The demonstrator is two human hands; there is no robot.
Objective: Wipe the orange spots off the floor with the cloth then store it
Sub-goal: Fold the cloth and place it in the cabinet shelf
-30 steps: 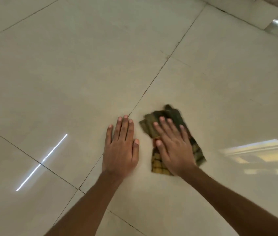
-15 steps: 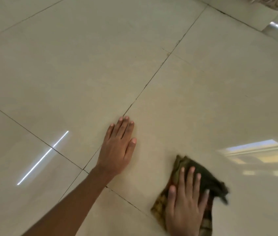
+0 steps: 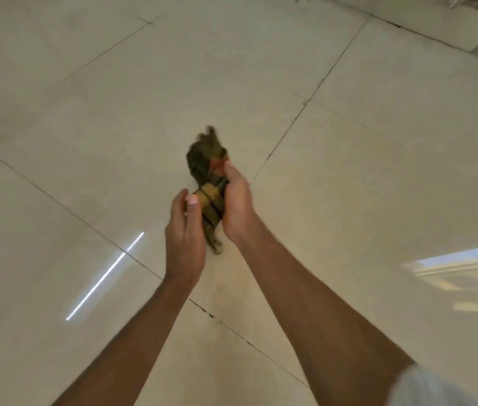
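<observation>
Nearest camera, 2 bare forearms reach forward. Right hand [image 3: 236, 202] grips bunched checked cloth [image 3: 207, 183] (lifted off floor [image 3: 85, 118], blurred); left hand [image 3: 185, 232] curled beside it, thumb touching. Beyond: glossy tiled floor, faint orange smear [image 3: 226, 288] below hands.

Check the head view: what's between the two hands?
The cloth, bunched and lifted off the floor. The right hand grips it; the left hand sits open beside it, thumb at its edge. Nothing else is there.
</observation>
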